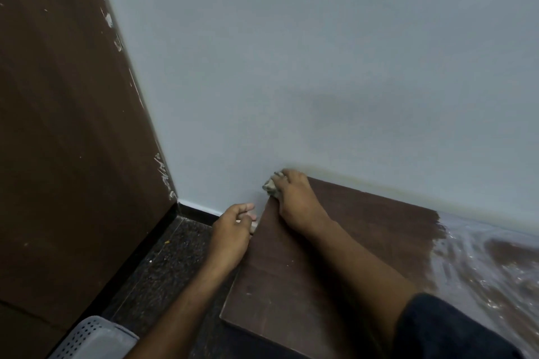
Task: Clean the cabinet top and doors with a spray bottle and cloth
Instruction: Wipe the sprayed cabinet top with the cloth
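The brown cabinet top (335, 256) fills the lower right and runs along the pale wall. My right hand (294, 198) grips a crumpled grey-beige cloth (269, 184) and presses it into the top's far left corner, against the wall. My left hand (233, 230) is just off the top's left edge with its fingers curled towards that edge. Something small and pale shows at its fingertips, and I cannot tell whether the hand holds anything. No spray bottle is in view.
The right end of the cabinet top (490, 259) is glossy with whitish streaks. A tall dark brown panel (64, 125) stands on the left, meeting the wall (320, 67). Dark speckled floor (172, 256) lies between them. A grey perforated basket (93, 338) sits at the bottom left.
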A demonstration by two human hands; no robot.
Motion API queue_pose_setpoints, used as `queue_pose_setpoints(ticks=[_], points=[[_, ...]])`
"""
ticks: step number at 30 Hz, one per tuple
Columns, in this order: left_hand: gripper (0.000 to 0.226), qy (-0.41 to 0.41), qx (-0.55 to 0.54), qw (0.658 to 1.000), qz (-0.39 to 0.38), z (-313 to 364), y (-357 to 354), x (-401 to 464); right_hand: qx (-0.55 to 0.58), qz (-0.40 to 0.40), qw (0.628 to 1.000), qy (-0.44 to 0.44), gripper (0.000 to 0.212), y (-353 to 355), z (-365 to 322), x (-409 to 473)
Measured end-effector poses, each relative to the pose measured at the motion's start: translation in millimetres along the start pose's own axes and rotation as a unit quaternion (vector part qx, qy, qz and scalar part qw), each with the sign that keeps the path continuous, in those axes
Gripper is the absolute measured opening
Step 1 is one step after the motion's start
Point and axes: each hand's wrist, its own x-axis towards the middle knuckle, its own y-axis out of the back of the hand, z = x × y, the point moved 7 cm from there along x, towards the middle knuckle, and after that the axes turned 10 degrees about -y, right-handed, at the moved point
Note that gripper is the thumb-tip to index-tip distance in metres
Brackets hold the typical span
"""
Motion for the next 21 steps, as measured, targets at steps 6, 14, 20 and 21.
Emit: queue_pose_setpoints(ticks=[6,14,20,21], points=[[0.019,-0.051,0.044,0.997,0.049,16.3,4.6,-15.3,0.063,-0.045,0.992,0.102,0.043,-9.3,-41.4,-106.1],[0.02,-0.214,0.212,0.952,-0.046,63.3,-8.7,-51.3,0.081,0.024,0.996,0.009,0.033,41.0,34.4,-89.6],[0.021,-0.209,0.205,0.953,-0.072,72.1,-32.0,-68.8,0.099,0.032,0.993,-0.047,0.029,25.6,24.8,-129.7],[0.021,-0.212,0.197,0.955,-0.066,72.8,-34.0,-69.5,0.099,0.017,0.995,-0.004,0.033,27.0,6.9,-155.7]])
